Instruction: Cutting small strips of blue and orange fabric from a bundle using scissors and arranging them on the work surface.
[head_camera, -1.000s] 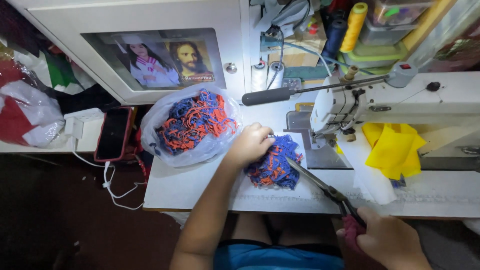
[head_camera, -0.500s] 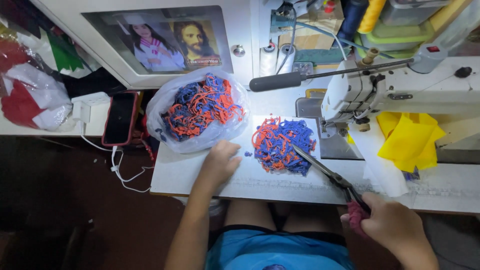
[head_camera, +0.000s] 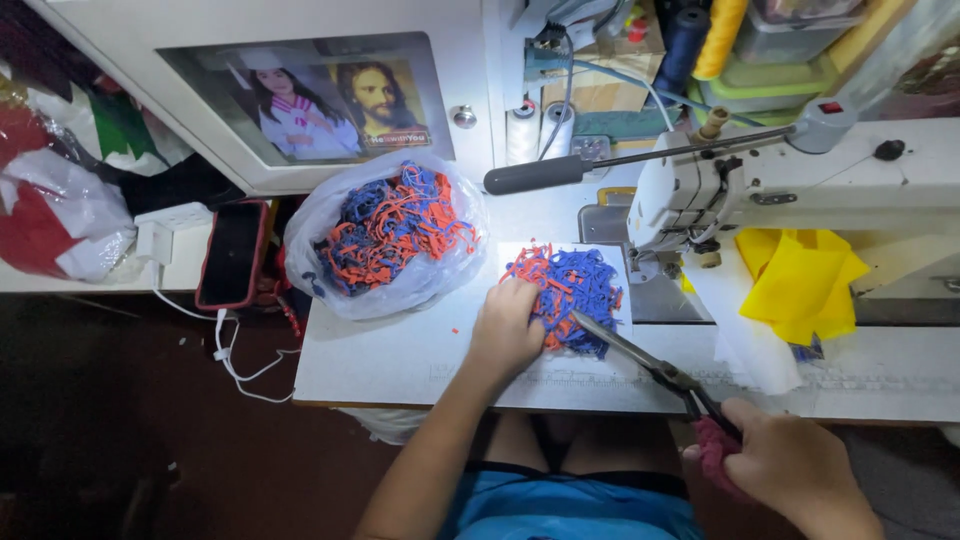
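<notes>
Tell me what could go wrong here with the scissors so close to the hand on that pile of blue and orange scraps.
The scissors in the right hand point at the scrap pile, their tips beside the left hand pressing on it; a slip could nick the fingers. Loose scraps could also be swept off the table edge. The plastic bag of scraps sits near the table's corner and might tip off.
</notes>
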